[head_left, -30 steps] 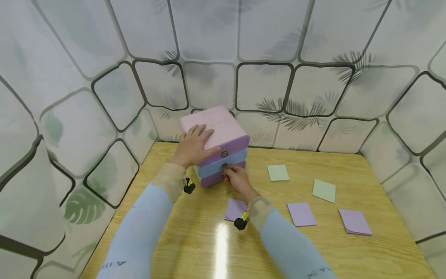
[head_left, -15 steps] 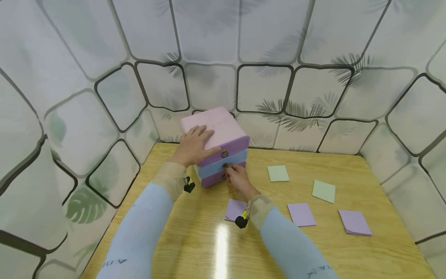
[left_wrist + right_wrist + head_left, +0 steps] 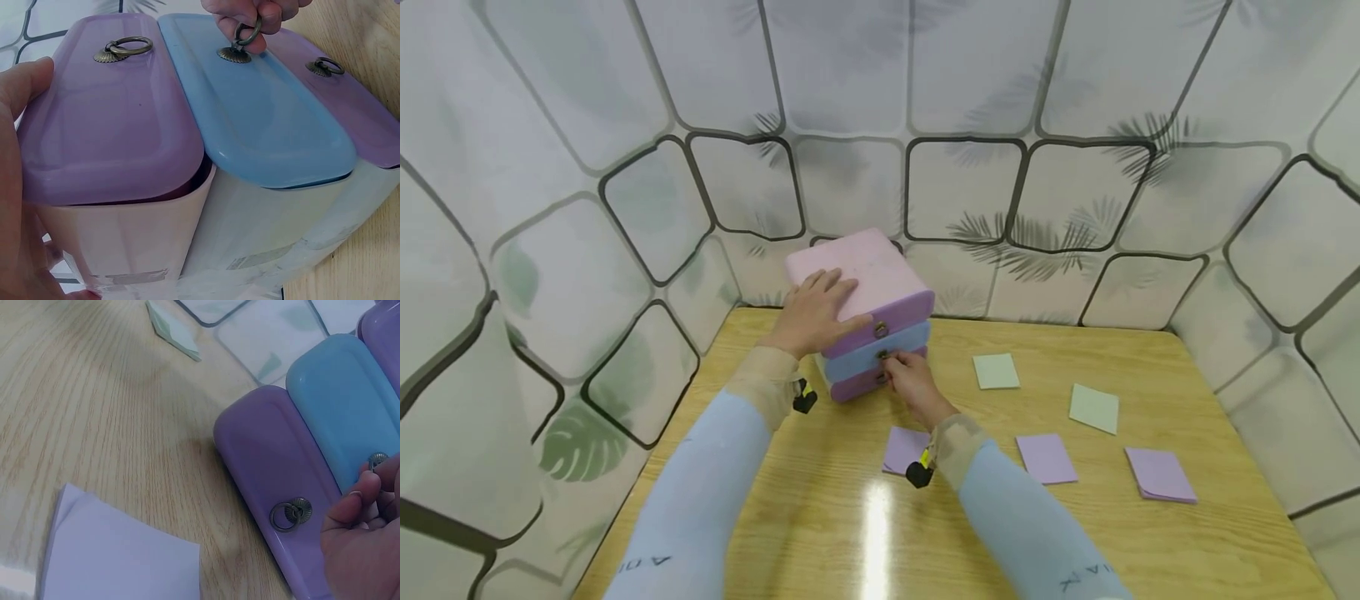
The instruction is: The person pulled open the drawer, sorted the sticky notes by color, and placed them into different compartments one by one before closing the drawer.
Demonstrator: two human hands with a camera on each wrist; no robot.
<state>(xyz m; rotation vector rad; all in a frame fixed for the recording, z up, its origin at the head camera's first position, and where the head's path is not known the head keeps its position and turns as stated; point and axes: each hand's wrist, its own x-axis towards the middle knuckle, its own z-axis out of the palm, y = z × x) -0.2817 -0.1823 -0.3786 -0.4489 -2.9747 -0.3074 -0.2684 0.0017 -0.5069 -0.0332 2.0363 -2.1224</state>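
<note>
A small chest of drawers [image 3: 872,275] stands at the back left of the table, with a pink top, purple top and bottom drawers and a blue middle drawer [image 3: 269,112]. My left hand [image 3: 812,315] rests spread on its top, the thumb along the front edge. With my right hand [image 3: 912,383] I pinch the brass ring pull [image 3: 248,30] of the blue drawer between thumb and fingers. The ring is lifted away from its rosette. On the bottom purple drawer [image 3: 275,456], another ring pull [image 3: 286,517] hangs free just beside the right hand. All three drawer fronts sit against the chest.
A purple note pad [image 3: 904,451] lies in front of the chest, partly behind my right wrist. Further right on the wooden table [image 3: 820,517] are two more purple pads and two pale green ones [image 3: 996,372]. A patterned curtain [image 3: 962,192] rises behind and on the left side.
</note>
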